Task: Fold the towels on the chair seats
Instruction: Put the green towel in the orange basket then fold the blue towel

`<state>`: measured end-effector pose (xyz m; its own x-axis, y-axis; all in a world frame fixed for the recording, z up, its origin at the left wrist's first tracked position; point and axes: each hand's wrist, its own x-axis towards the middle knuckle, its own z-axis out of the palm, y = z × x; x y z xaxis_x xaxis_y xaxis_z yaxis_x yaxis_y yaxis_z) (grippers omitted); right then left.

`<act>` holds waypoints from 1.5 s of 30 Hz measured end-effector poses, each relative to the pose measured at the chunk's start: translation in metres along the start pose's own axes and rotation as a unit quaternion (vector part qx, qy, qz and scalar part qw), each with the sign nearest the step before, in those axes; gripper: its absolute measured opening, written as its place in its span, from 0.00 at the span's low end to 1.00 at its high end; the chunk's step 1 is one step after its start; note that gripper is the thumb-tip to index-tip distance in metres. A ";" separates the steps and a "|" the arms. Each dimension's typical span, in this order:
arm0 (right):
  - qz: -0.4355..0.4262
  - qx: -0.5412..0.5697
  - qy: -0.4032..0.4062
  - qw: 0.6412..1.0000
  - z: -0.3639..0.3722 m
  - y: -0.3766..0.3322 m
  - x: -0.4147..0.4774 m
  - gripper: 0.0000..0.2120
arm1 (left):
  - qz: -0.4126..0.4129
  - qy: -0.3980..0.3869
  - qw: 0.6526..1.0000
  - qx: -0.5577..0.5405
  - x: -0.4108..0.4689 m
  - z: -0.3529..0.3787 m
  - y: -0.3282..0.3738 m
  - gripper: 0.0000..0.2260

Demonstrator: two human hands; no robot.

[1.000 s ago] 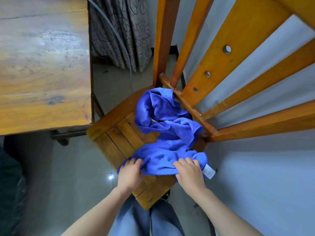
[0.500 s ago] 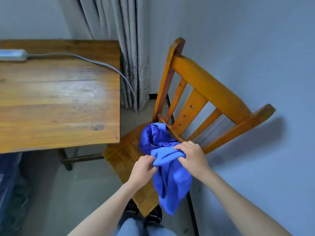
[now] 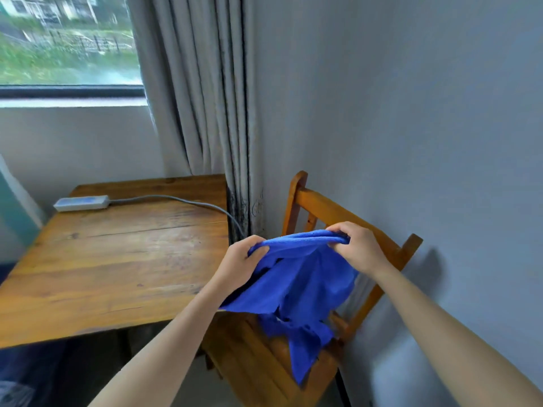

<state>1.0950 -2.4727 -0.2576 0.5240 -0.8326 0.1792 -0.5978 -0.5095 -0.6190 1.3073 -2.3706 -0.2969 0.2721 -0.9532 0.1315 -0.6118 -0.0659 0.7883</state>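
**Blue towel held up by its top edge over the chair**

The towel hangs in the lower centre of the frame, above the slatted seat of the wooden chair. Its crumpled lower end droops toward the slats; whether it touches them is unclear. The left hand pinches one end of the upper hem with curled fingers. The right hand, slightly higher and to the right, grips the other end bunched in its fingers. Holding the hem stretched between them probably lets the cloth's weight pull out the creases, so the corners can be found before folding. A wooden table stands at left.
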 end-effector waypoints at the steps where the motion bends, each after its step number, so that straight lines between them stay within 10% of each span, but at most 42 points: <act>1: 0.001 0.004 0.000 1.000 -0.001 -0.001 0.000 0.11 | 0.008 0.006 1.000 0.003 0.003 -0.005 0.005 0.07; 28: 0.030 0.142 0.023 0.989 -0.045 -0.064 0.030 0.08 | 0.026 0.043 0.998 -0.049 0.025 -0.024 0.032 0.08; 36: 0.123 0.233 -0.055 0.963 -0.016 -0.090 0.045 0.10 | 0.239 0.158 0.957 -0.045 0.007 -0.021 0.050 0.10; 41: 0.174 0.301 -0.067 0.935 -0.001 -0.090 0.049 0.09 | 0.411 0.184 0.866 0.216 -0.002 -0.003 0.025 0.24; 45: 0.174 0.321 -0.087 0.927 0.008 -0.088 0.046 0.08 | 0.453 0.217 0.833 0.233 -0.001 -0.003 0.025 0.07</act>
<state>1.1762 -2.4648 -0.2008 0.4896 -0.8467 -0.2086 -0.2950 0.0643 -0.9533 1.2935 -2.3708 -0.2756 -0.2760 -0.4843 0.8302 -0.9065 0.4183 -0.0573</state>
